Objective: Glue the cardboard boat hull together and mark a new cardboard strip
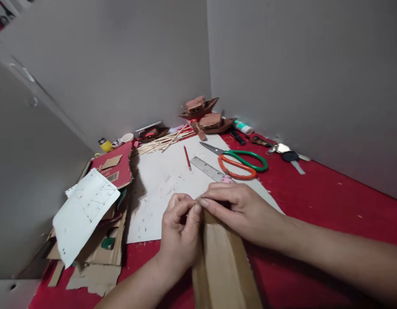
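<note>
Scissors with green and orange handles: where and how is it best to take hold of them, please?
Probably by the green loop and orange loop together, with the right hand coming from the right: the scissors lie with their pointed blades toward the far left, so the handles face that side.

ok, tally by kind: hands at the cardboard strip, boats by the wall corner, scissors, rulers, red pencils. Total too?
Hands at the cardboard strip: 2 (left hand, right hand)
Boats: 2 (rear boat, front boat)
Scissors: 1
Ruler: 1
Red pencil: 1
Total: 7
</note>
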Demonstrator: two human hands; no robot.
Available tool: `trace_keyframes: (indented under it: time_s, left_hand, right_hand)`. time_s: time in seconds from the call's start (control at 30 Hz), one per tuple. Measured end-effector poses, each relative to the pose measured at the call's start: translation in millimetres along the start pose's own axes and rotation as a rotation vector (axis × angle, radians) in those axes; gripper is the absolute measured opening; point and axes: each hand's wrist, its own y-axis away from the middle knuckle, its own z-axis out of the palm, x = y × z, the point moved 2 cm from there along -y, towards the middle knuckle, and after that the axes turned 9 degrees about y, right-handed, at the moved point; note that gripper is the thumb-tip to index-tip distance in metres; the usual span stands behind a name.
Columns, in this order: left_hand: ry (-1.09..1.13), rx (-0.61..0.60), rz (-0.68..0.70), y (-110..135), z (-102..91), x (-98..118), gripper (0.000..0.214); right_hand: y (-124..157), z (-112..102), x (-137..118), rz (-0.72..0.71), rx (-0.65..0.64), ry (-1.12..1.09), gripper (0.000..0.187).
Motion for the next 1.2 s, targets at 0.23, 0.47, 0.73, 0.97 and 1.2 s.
trace_keyframes:
  time_s: [0.23, 0.47, 0.73, 0.97, 1.2]
  left_hand:
    - [0.254, 0.036, -0.307, -0.1, -2.1, -4.5, 0.034]
    - [0.485, 0.155, -0.493, -9.9, -15.8, -17.1, 0.037]
    - [0.467, 0.168, -0.474, -12.7, -21.9, -23.3, 0.051]
    - [0.564, 0.105, -0.563, -13.0, -18.0, -18.5, 0.028]
    - [0.461, -0.194, -0.570, -8.1, -11.3, -20.5, 0.040]
  right_hand:
    - [-0.4, -0.1, 1.1, -0.060, 0.033, -0.005, 0.024]
    - [-7.0, -19.3, 9.1, 0.058, 0.163, 0.064, 0.027]
    - [-9.8, -26.3, 10.9, 0.147, 0.239, 0.031, 0.030]
    - [-10.9, -20.3, 8.8, 0.111, 0.162, 0.016, 0.031]
    - [-7.5, -10.5, 6.5, -0.078, 0.112, 0.087, 0.025]
